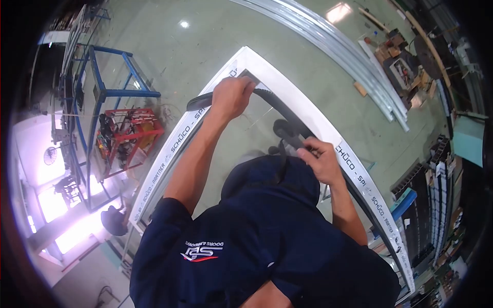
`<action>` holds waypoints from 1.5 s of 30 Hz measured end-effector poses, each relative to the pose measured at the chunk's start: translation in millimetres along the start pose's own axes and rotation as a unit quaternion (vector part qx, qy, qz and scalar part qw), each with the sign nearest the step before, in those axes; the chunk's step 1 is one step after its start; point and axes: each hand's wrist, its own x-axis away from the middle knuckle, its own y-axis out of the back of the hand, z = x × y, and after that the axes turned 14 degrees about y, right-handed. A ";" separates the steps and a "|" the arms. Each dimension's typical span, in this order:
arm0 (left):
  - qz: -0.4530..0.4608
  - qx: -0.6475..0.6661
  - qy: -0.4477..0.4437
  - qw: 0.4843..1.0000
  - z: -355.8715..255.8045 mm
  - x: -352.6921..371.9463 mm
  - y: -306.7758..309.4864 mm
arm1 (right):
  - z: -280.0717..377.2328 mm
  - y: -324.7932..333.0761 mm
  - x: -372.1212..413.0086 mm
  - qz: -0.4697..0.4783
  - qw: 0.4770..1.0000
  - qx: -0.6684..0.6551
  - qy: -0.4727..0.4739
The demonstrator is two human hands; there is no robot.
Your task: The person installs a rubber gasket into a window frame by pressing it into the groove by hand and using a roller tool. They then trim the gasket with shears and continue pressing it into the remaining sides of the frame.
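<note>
Pressing a long black rubber strip (269, 100) into a big white window frame with grey letters on its tape (287, 84) looks like the step in hand; the frame lies flat over the pale green shiny floor (205, 41), with one corner pointing away from the person; the left hand (232, 97) is closed in a fist around the strip right at that far corner, with the loose end of the strip sticking out past it to the left; the right hand (321, 160) is lower down on the right side of the frame, fingers curled tight and pinching the strip against the inner edge; between the two hands the strip hangs a little away from the frame, so I think that part is not seated yet; the next move calls for a firm push along that loose part, from the corner toward the right hand, with the strip kept straight so it does not twist; a blue metal rack (110, 92) and a red metal tool rack (128, 136) stand well apart on the left; long silver metal bars (339, 51) lie on the floor beyond the frame
</note>
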 end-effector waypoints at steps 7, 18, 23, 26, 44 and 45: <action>0.074 -0.173 -0.039 0.981 -10.8 -19.4 -18.7 | 0.1 51.1 22.2 -0.102 0.985 -0.131 0.054; 0.136 -0.140 -0.103 0.975 5.4 -20.4 -9.3 | -40.3 0.2 169.2 -0.361 0.929 0.046 -0.064; 0.157 -0.014 -0.187 0.970 21.9 -11.0 -0.4 | -143.8 -121.5 241.6 -0.514 0.828 -0.091 -0.202; 0.193 0.047 -0.184 0.963 43.6 -9.8 -1.7 | -156.9 -223.5 272.4 -0.555 0.773 -0.123 -0.280; 0.140 -0.164 -0.238 0.947 -2.5 -71.3 40.9 | -247.9 -428.6 258.7 -0.661 0.687 -0.075 -0.292; 0.126 -0.174 -0.240 0.947 -2.2 -72.8 36.6 | -251.9 -430.0 257.4 -0.648 0.696 -0.061 -0.302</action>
